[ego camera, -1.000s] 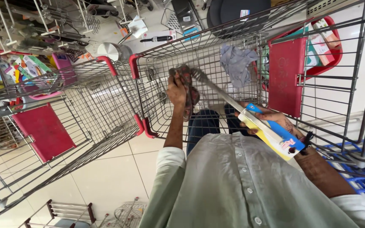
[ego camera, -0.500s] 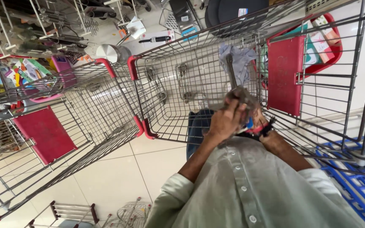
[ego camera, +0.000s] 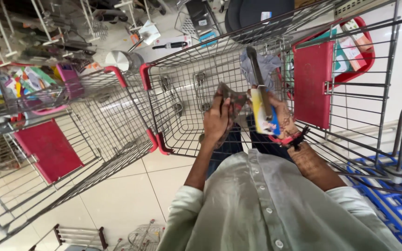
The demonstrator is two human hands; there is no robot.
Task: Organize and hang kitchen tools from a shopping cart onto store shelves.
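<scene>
My right hand (ego camera: 284, 122) grips a long metal kitchen utensil (ego camera: 255, 69) by its yellow and blue card label (ego camera: 261, 115), holding it upright over the wire shopping cart (ego camera: 177, 95). My left hand (ego camera: 217, 124) is closed on a dark brownish cloth (ego camera: 232, 98), which is pressed against the left side of the label. Both hands are close together in front of my chest. A blue-grey rag (ego camera: 268, 65) lies in the cart behind the utensil.
The cart's red seat flap (ego camera: 310, 83) stands to the right. A second wire cart (ego camera: 84, 139) with a red panel (ego camera: 47, 148) is nested to the left. A blue plastic pallet (ego camera: 398, 186) lies at the lower right. Shelves of kitchenware hang beyond, and small wire racks (ego camera: 77, 234) sit on the tiled floor.
The utensil has swung from lying slanted toward the lower right to standing upright. My left hand came down from its metal end to the label, and both hands drew together.
</scene>
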